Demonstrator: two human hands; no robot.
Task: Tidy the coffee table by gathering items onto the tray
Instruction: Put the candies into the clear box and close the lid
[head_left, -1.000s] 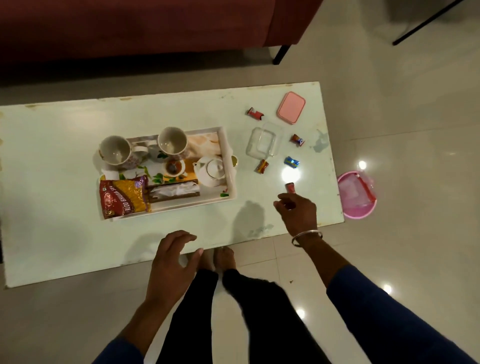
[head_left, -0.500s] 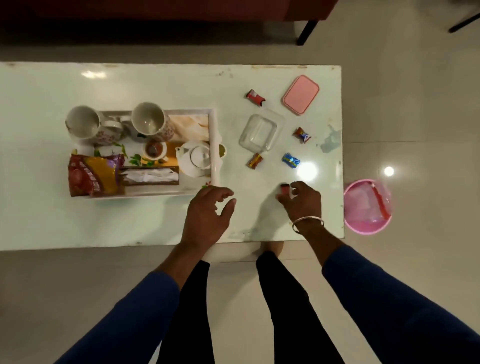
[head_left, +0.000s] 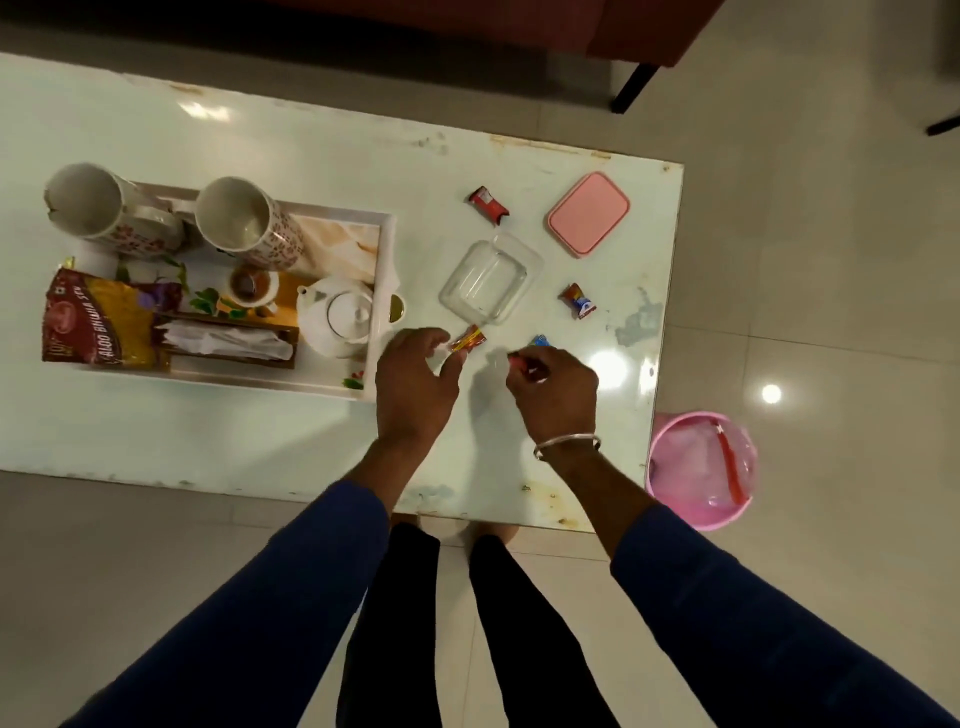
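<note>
The right hand has its fingers curled round a small red-wrapped candy, pinched at the fingertips just above the coffee table; the left hand hangs with fingers loosely spread and its fingertips right at an orange-wrapped candy, though whether they touch it I cannot tell. A blue-wrapped candy peeks out just beyond the right knuckles, and 2 more sweets lie further off: a red one near the far edge and a brown one beside the clear container, whose pink lid lies apart from it. The tray sits just left of the left hand, already carrying 2 mugs, a teapot, a snack packet and tissues. To do this step well, I would close the left thumb and forefinger on the orange wrapper's twisted end rather than its slippery middle, keep the red candy tucked in the right palm so the fingertips are free for the blue one, and gather the loose sweets into the clear container before setting it on the tray's bare corner
</note>
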